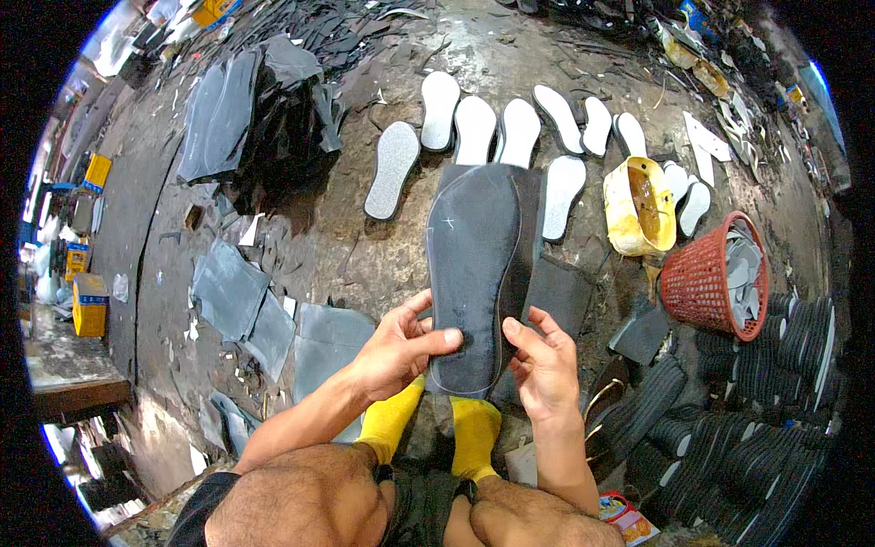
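Between my two hands is a dark grey shoe sole (pixel 478 264), marked with a small white cross, lying against a black sheet (pixel 526 214) that shows along its right side and top. My left hand (pixel 392 351) grips the lower left edge, its thumb flat on the sole and its fingers behind. At the lower right edge, my right hand (pixel 545 369) presses its thumb to the side; its other fingers are partly curled behind. Just beyond, several white-topped soles (pixel 474 123) lie on the floor, along with a speckled grey one (pixel 393 171).
A cut-open yellow container (pixel 622 223) with brown stuff inside stands right of the soles. Near it leans a red basket (pixel 688 281) of grey scraps. Ribbed dark soles (pixel 766 456) pile up lower right. Grey sheets (pixel 228 290) lie left, below a tall sheet stack (pixel 219 114).
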Tool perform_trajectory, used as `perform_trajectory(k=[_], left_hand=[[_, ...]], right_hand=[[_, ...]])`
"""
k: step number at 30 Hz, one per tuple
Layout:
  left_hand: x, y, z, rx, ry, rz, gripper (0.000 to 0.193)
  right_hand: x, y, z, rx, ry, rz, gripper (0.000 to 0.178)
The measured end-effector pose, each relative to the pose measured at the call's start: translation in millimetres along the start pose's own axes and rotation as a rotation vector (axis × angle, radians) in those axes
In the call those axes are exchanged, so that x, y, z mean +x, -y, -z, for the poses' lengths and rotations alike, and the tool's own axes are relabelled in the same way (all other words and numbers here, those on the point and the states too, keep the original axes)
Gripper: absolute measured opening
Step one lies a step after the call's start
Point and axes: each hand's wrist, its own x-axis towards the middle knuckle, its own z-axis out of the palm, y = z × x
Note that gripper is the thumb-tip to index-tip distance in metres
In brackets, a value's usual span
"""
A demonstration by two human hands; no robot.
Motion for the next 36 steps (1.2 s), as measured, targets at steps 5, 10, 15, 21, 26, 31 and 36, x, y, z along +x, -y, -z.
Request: perform_trajectory(k=[5,10,15,21,26,31,36], left_hand=[[0,21,21,-0.013,0.004,0.038,0.061],[-9,85,43,0.49,0.144,0.574,0.057],[-1,93,90,1.459,0.22,-0.435,0.042],[53,87,105,1.774,-0.037,-0.654,0.048],[60,71,81,1.74,-0.209,-0.328,0.082],[85,16,53,1.434,-0.009,-0.635,0.091],[80,5,24,0.977,0.133,-0.237,0.063]], right_hand=[[25,-3,8,0.16,0.173,-0.1,0.03],[124,6,36,-1.132,0.255,0.427,0.067],[167,-1,104,-1.223,-0.216,1.023,0.034],[115,-41,136,-1.237,-0.306,0.256,0.036],[106,-43,118,-0.583,-0.09,0.324,0.036],[87,18,71,-0.641,0.319,0.585,0.026],[60,47,10,-0.926,0.143,0.858,0.012]])
